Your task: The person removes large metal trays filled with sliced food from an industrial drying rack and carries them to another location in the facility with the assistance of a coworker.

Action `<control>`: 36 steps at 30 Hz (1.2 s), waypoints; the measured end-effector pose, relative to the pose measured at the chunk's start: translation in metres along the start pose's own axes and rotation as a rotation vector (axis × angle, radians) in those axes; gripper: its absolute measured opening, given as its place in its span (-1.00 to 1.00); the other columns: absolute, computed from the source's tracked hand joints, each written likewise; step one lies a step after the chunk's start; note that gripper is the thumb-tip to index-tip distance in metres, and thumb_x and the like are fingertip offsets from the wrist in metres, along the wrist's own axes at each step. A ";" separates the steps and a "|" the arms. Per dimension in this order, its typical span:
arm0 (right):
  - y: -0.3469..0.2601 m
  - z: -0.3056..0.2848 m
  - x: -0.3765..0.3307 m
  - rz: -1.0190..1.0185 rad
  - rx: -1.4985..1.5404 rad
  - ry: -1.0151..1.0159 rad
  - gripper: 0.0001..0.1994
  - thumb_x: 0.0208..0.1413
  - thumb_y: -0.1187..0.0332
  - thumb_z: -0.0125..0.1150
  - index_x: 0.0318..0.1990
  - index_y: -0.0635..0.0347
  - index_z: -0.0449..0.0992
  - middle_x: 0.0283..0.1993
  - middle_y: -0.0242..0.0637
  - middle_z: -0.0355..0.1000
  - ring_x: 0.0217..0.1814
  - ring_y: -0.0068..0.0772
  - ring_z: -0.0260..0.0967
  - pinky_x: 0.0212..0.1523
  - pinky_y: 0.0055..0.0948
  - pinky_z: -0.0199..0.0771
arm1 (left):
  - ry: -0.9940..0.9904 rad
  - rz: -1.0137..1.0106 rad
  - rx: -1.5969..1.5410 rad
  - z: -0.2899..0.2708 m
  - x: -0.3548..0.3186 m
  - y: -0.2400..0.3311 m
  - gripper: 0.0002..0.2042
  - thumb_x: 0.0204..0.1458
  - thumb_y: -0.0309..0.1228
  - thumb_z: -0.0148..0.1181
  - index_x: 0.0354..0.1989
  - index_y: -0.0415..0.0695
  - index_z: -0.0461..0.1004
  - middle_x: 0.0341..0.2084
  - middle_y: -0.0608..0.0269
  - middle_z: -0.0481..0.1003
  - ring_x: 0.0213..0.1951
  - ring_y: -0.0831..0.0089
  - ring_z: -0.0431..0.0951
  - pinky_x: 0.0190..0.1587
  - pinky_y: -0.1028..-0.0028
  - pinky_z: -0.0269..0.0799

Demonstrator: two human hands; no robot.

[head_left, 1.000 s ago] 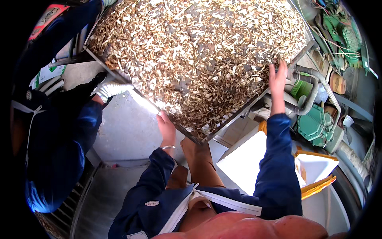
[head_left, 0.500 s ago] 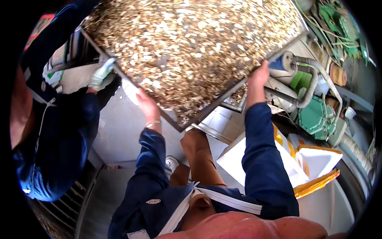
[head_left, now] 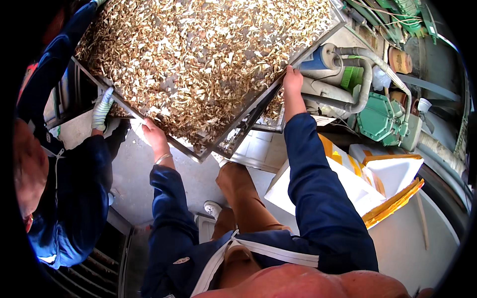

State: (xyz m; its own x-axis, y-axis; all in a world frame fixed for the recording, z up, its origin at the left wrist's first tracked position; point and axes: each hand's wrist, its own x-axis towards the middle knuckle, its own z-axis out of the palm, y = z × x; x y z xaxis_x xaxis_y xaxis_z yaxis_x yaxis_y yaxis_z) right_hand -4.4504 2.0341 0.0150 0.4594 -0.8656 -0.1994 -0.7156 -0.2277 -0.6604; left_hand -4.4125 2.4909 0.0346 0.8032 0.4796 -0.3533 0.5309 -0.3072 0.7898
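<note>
A wide mesh drying tray (head_left: 149, 126), heaped with pale dried chips (head_left: 198, 59), fills the far half of the view, tilted with its near corner lowest. Since a second ago it has swung leftward and its near corner has dropped closer to the person's knees, so the load now leans toward that corner. To the right stands a green compressor unit (head_left: 382, 119) with grey pipes (head_left: 357, 64); nearer on the right sit white foam boxes (head_left: 392, 174) with yellow edging on a pale surface. On the left a co-worker in dark blue grips the tray's left rim with a striped gloved hand (head_left: 102, 108). The person's right hand (head_left: 292, 82) has slid along the right rim, fingers closed around the frame. The left hand (head_left: 151, 135) is pressed under the near-left rim, fingers curled on the metal edge; how tightly, I cannot tell
</note>
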 end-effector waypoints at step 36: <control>-0.118 -0.183 -0.477 -1.237 -0.274 -1.012 -0.61 0.11 0.25 -0.01 0.05 0.28 0.30 0.08 -0.01 0.26 0.15 0.02 0.17 0.17 -0.16 0.11 | -0.448 -0.520 -0.832 -0.409 -0.344 0.066 -0.64 0.18 -0.19 -0.13 -0.04 -0.22 0.39 -0.11 0.17 0.42 -0.05 0.37 0.40 0.03 0.40 0.29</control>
State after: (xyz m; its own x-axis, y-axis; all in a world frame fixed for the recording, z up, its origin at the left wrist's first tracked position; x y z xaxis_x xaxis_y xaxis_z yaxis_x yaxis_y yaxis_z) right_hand -4.6815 2.3925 0.3209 0.8556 0.5046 -0.1154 0.3185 -0.6891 -0.6510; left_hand -4.7639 2.6417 0.4131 0.6478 -0.0063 -0.7618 0.6210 0.5835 0.5233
